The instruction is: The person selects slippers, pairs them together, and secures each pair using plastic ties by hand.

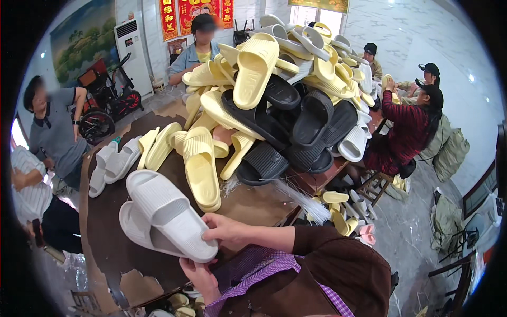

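Head view: a pair of white slides in my two hands

Head camera looks down on my hands at the near edge of a brown table (105, 238). I hold two white slide sandals (163, 216) stacked one on the other. They are plain white, thick-soled, with a broad ribbed strap across the upper one; the lower one pokes out to the left beneath it. My right hand (224, 231) closes on the toe end of the upper sandal, fingers curled over its edge. My left hand (198, 274) comes up from below, and its fingers are tucked under the same end, so I cannot tell how tightly it grips. The pair juts away from both hands toward the left, over the tabletop.

Just beyond lies a pale yellow slide (202, 169), with more yellow ones beside it and another white pair (113, 164) further left. Behind them rises a big heap of slides (285, 95), yellow, black and white mixed. Other people sit around the table, one in a dark red top (404, 132) on the right. More sandals lie on the floor (401, 232) under the table's right side.
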A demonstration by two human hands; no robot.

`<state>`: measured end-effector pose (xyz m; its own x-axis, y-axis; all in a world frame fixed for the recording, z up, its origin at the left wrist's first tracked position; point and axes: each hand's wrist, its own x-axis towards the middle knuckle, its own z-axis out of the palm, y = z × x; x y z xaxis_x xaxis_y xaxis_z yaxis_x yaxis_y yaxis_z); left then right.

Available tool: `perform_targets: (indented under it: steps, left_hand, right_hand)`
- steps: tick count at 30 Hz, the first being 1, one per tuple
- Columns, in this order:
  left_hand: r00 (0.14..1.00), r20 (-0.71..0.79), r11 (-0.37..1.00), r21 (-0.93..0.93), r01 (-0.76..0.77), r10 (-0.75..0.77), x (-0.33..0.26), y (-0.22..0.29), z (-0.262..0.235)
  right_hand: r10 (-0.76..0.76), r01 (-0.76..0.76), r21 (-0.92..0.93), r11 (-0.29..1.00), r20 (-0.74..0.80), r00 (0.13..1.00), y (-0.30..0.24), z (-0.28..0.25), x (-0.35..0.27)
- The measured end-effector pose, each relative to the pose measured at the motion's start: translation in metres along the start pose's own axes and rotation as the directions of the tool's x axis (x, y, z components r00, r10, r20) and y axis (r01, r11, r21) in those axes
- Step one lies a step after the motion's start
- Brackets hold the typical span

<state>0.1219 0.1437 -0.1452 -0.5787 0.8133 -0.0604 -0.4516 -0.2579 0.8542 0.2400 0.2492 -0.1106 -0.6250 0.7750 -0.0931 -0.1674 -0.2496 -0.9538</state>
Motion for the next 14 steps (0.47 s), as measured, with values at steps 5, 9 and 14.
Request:
perform_targets:
  steps: [5, 9, 14]
  left_hand:
    - [0.969, 0.246, 0.954, 0.292, -0.072, -0.002, 0.009, 0.006, -0.003]
    - [0.979, 0.185, 0.904, 0.399, -0.152, 0.083, 0.019, 0.001, -0.021]
    - [0.982, 0.107, 0.877, 0.442, -0.187, 0.156, 0.027, -0.027, -0.058]
  right_hand:
    - [-0.145, 0.132, -0.177, 0.975, -0.067, 0.987, -0.059, -0.037, 0.000]
    - [-0.327, 0.286, -0.225, 0.932, -0.173, 0.929, -0.155, -0.061, -0.018]
    - [-0.446, 0.438, -0.285, 0.853, 0.040, 0.894, -0.295, -0.133, -0.036]
